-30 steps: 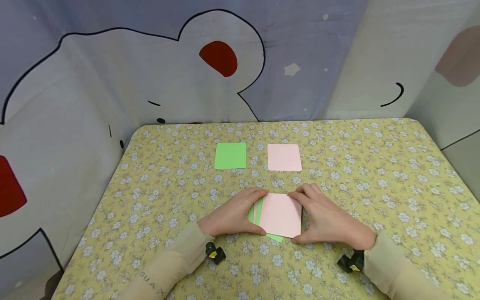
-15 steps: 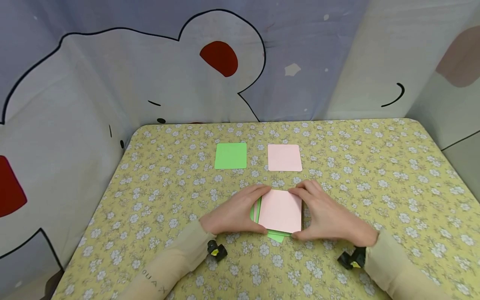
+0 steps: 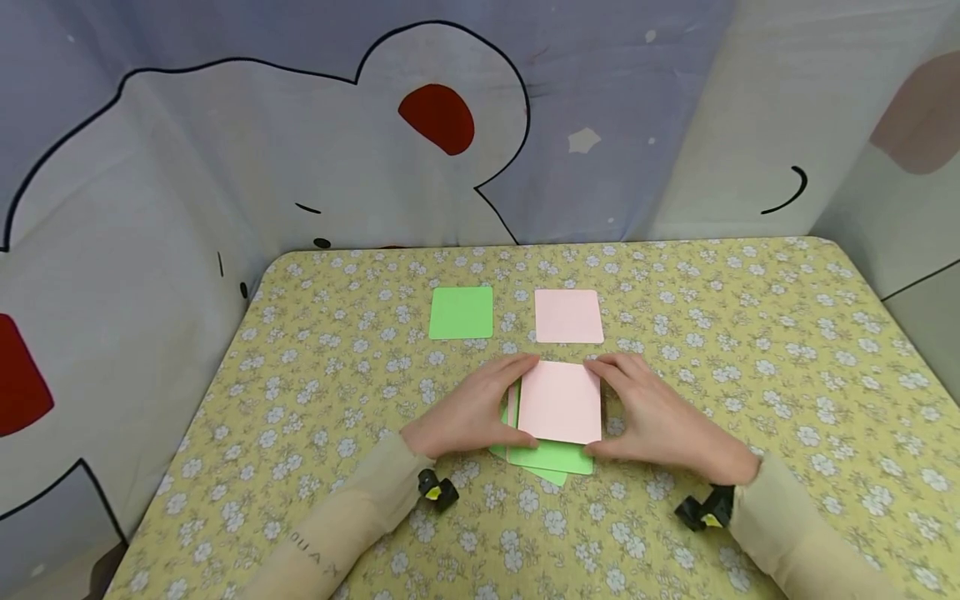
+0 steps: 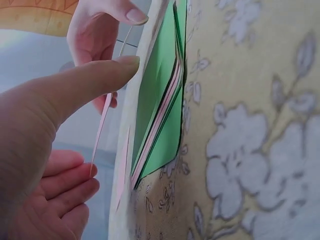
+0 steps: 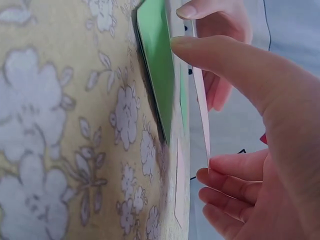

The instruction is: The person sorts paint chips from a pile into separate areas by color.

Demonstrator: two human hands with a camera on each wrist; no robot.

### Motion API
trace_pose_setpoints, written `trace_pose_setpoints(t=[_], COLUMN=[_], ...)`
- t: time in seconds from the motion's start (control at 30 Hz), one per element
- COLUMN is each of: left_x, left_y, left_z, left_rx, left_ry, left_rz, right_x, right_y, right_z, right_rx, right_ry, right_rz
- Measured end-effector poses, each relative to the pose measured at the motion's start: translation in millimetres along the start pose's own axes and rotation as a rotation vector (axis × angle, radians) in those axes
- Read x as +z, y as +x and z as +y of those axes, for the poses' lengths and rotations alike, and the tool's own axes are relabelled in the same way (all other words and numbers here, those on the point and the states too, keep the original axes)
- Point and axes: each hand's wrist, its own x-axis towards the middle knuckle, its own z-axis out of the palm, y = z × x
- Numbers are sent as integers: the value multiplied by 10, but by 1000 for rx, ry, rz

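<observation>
A square pink card (image 3: 559, 402) with rounded corners is held between both hands, raised above a loose stack. My left hand (image 3: 476, 408) grips its left side and my right hand (image 3: 652, 417) its right, thumbs at the near edge and fingers at the far edge. Both wrist views show a gap beneath this held card. Below it lies the stack (image 3: 555, 457) of green and pink cards, somewhat fanned, with a green card on top. The left wrist view shows the stack's layered edges (image 4: 162, 105). The held card hides much of the stack from above.
Farther back on the table, a green card (image 3: 461, 313) and a pink card (image 3: 568, 316) lie flat side by side, apart from each other. A yellow floral cloth (image 3: 750, 350) covers the table. Printed curtains (image 3: 585, 83) stand behind and at the sides.
Both hands have lifted the pink card off the stack and moved it away from the person, towards the far cards. More of the green card beneath now shows.
</observation>
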Motion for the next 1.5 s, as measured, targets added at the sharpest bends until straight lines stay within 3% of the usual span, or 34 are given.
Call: trace_pose_setpoints(t=[0.63, 1.5], left_x=[-72, -266], left_y=[280, 869], left_z=[-93, -293], left_rx=[-23, -37], left_ry=[-5, 16], left_rz=[26, 11], right_x=[-74, -218], right_y=[178, 591], right_z=[140, 478], right_rx=[26, 104], right_ry=[53, 106], right_rz=[55, 39])
